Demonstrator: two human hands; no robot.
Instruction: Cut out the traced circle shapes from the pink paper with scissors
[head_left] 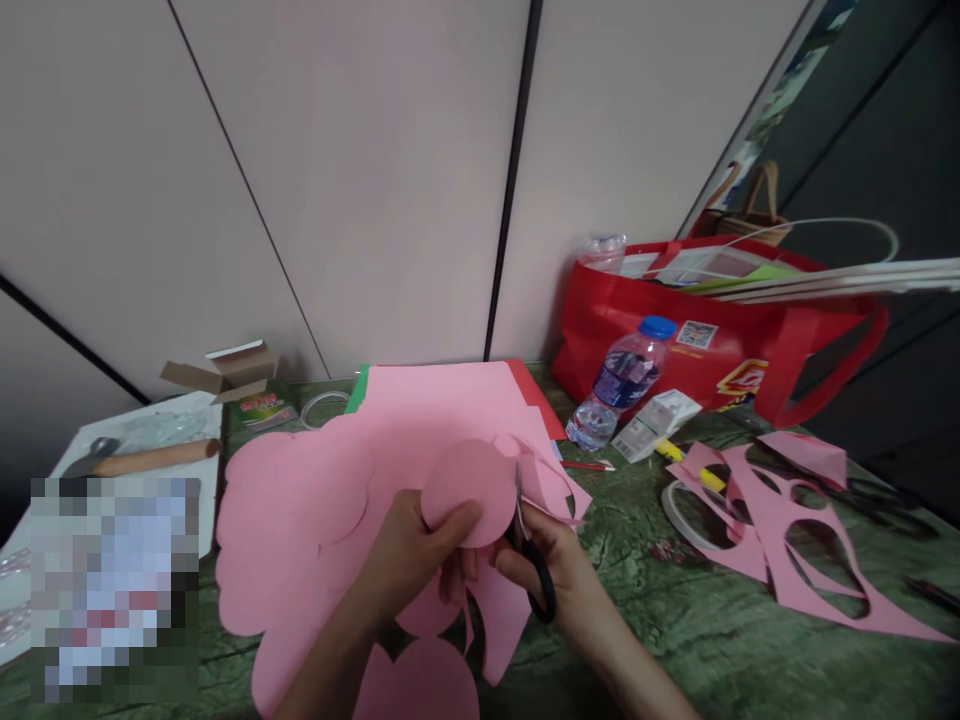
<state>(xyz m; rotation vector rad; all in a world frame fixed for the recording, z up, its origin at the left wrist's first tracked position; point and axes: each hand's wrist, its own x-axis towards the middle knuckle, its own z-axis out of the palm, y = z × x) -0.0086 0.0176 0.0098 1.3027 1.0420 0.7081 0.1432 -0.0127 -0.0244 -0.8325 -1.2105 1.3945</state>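
Between the thumb and fingers of my left hand (431,545) is a pink paper circle (469,485), held up above the other sheets. My right hand (559,565) grips black-handled scissors (536,570), whose blades lie along the circle's right edge. A strip of pink offcut curls away just right of the blades. Beneath both hands, large pink paper pieces (292,500) with rounded edges overlap on the green table. Another pink rounded piece (427,685) lies close to me, partly behind my left forearm.
Pink scraps with round holes (795,540) lie at the right, by a roll of tape (694,515). A water bottle (622,380) and small carton (656,425) stand before a red bag (675,310). At the left are an opened box (259,400) and a wooden-handled tool (157,458).
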